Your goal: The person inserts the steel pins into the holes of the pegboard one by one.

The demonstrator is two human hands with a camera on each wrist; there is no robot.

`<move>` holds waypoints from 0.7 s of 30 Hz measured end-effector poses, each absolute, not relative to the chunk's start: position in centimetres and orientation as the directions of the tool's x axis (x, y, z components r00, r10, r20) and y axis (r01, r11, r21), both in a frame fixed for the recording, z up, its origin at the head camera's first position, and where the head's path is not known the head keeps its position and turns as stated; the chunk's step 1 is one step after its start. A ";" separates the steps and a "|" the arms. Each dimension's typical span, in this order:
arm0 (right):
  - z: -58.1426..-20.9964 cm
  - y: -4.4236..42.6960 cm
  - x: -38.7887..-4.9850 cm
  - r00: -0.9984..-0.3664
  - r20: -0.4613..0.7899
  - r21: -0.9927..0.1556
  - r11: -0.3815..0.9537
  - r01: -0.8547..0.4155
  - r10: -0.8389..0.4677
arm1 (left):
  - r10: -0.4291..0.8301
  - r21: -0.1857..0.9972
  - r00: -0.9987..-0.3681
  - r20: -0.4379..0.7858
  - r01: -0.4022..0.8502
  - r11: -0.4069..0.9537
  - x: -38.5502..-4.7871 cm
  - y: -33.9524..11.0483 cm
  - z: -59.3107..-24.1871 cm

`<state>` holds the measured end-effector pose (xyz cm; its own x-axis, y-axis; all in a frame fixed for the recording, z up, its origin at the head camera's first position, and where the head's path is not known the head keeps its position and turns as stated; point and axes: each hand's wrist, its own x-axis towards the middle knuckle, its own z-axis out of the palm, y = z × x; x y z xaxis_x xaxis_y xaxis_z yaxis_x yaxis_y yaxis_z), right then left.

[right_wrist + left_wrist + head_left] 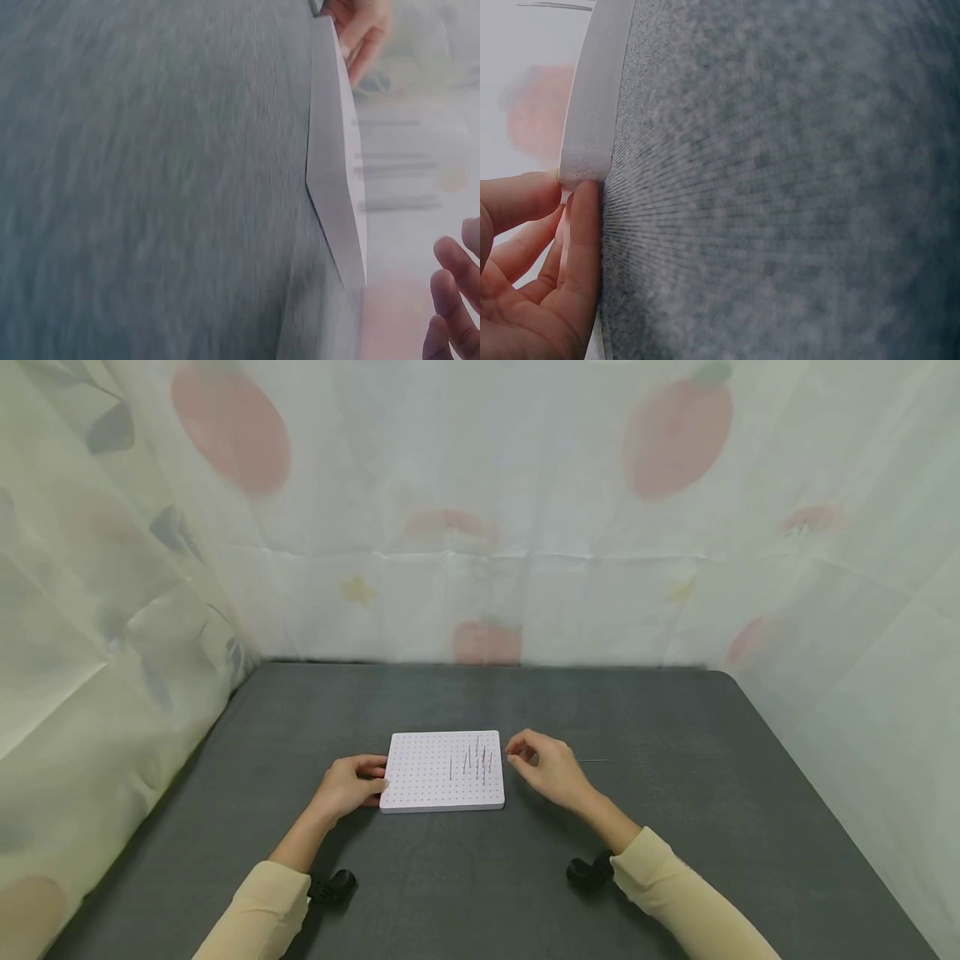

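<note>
A white board [420,774] full of small holes lies flat, with several thin metal pins [465,762] standing upright toward its right side. At its left edge my left hand [350,787] grips the board, thumb on the rim and fingers against the side; the left wrist view shows the same hold on the board's corner [592,112]. Just right of the board hovers my right hand [552,770], fingers loosely bent, with nothing visible between them. In the right wrist view its fingertips [445,281] are apart from the board's side [330,135].
A single thin pin [595,760] lies on the dark grey table [465,893], to the right of my right hand. Pale curtains [570,610] with fruit prints hang behind the table and along both sides.
</note>
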<state>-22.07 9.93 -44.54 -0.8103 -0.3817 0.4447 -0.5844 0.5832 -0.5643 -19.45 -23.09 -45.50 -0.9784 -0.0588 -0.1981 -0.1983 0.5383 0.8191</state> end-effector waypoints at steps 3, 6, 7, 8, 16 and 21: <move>-44.5 10.9 -22.3 -0.811 0.451 -0.562 0.587 -0.582 -0.373 | -0.058 0.824 -0.978 -0.200 -0.200 0.531 -19.4 -23.1 -45.5; -44.5 11.9 -22.5 -0.821 0.435 -0.567 0.596 -0.568 -0.369 | -0.057 0.826 -0.978 -0.202 -0.202 0.527 -19.4 -23.1 -45.5; -44.4 12.2 -22.5 -0.826 0.426 -0.569 0.601 -0.561 -0.369 | -0.056 0.825 -0.978 -0.202 -0.201 0.528 -19.4 -23.1 -45.5; -44.4 12.5 -22.6 -0.830 0.418 -0.571 0.604 -0.556 -0.369 | -0.056 0.824 -0.978 -0.203 -0.201 0.529 -19.4 -23.1 -45.4; -44.3 15.1 -22.9 -0.840 0.370 -0.554 0.632 -0.542 -0.396 | -0.059 0.821 -0.977 -0.206 -0.205 0.533 -19.4 -23.0 -45.4; -44.5 16.9 -23.2 -0.850 0.341 -0.551 0.647 -0.527 -0.402 | -0.062 0.821 -0.977 -0.205 -0.206 0.533 -19.4 -23.0 -45.4</move>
<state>-23.19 16.87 -44.52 -0.8496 -0.4020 0.3414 -0.5274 0.6469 -0.5508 -19.43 -22.97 -45.39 -0.9768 -0.0618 -0.2053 -0.2062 0.5326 0.8209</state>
